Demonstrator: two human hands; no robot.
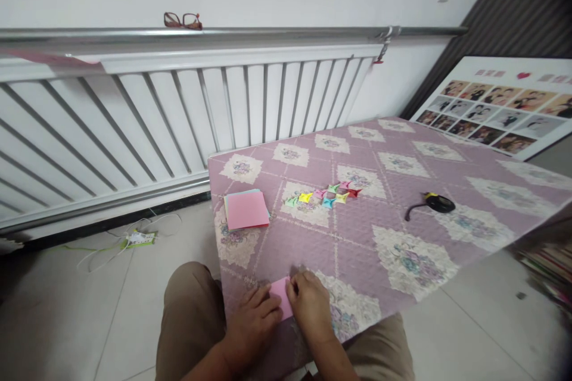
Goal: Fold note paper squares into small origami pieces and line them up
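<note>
A small pink paper (281, 294) lies at the near edge of a table covered with a mauve floral cloth (384, 202). My left hand (252, 324) presses its left side with curled fingers. My right hand (310, 306) pinches its right edge. Further up the table sits a stack of coloured paper squares (245, 209) with a pink sheet on top. To its right lies a cluster of several small folded paper shapes (324, 194) in green, yellow, pink, blue and red.
A black tape measure (435, 203) with a strap lies right of centre. A white radiator (179, 113) runs along the wall, with glasses (182, 20) on its pipe. A photo board (496, 107) leans at right. Cables (129, 238) lie on the floor.
</note>
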